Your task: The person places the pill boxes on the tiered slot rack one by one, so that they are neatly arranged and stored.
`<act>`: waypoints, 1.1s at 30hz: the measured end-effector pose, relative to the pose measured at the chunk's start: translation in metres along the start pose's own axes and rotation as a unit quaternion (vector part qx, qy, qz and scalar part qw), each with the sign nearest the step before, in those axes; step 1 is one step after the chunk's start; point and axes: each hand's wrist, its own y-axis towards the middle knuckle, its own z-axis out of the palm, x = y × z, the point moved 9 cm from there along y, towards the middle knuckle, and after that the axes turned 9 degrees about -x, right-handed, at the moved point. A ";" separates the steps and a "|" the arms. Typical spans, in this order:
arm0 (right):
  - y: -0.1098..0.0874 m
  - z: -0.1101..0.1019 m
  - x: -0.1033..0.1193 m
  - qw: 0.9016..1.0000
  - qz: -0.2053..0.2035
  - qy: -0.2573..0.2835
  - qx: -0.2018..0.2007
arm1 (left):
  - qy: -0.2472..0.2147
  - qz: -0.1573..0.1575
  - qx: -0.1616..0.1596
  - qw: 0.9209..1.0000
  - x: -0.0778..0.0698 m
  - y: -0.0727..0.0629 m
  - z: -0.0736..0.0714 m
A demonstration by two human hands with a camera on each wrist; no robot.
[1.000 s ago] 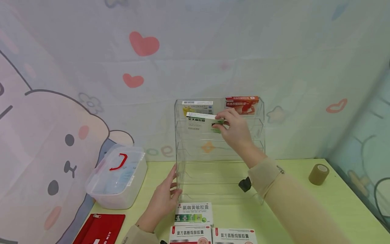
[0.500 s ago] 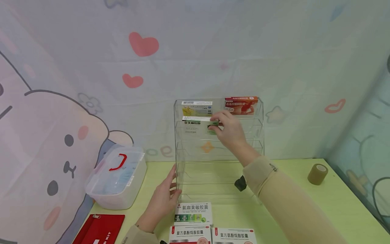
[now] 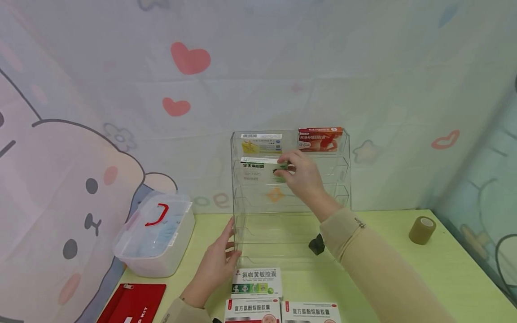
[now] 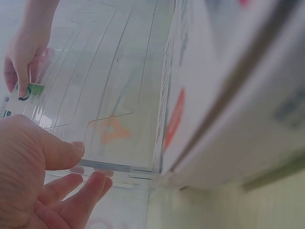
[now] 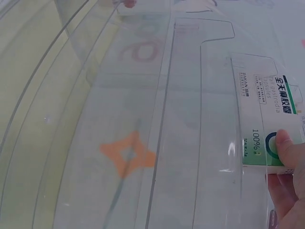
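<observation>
A clear acrylic tiered rack (image 3: 291, 202) stands upright on the table against the backdrop. My right hand (image 3: 303, 175) pinches the right end of a white-and-green medicine box (image 3: 258, 169), which sits in the second tier from the top, at the left. In the right wrist view the thumb presses the front of that box (image 5: 262, 109) and the fingers go behind it. My left hand (image 3: 216, 260) grips the rack's left side edge low down; the left wrist view has the thumb (image 4: 64, 152) on one face of the panel and fingers on the other.
A yellow-and-white box (image 3: 262, 144) and a red box (image 3: 321, 140) stand in the top tier. White medicine boxes (image 3: 256, 283) lie before the rack. Left are a clear-lidded case (image 3: 155, 233) and red pouch (image 3: 133, 300); right, a brown tape roll (image 3: 422, 230).
My right hand has lowered the white-and-green box from in front of the top tiers into the second tier, shifting slightly left. The left hand stays at the rack's side.
</observation>
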 end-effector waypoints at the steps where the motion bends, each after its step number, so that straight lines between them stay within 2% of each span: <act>1: 0.000 0.001 -0.001 1.000 0.001 0.003 0.002 | 0.000 0.001 0.000 1.000 0.000 0.000 0.000; 17: -0.004 0.002 0.000 0.999 0.012 0.040 0.006 | -0.004 0.005 -0.001 1.000 -0.001 0.000 0.000; 27: -0.009 -0.004 0.004 1.000 0.001 0.010 -0.006 | -0.004 0.000 -0.002 1.000 0.000 0.000 0.000; 33: -0.016 -0.012 0.003 0.999 0.001 0.030 -0.022 | -0.001 0.007 -0.003 1.000 0.000 0.000 0.000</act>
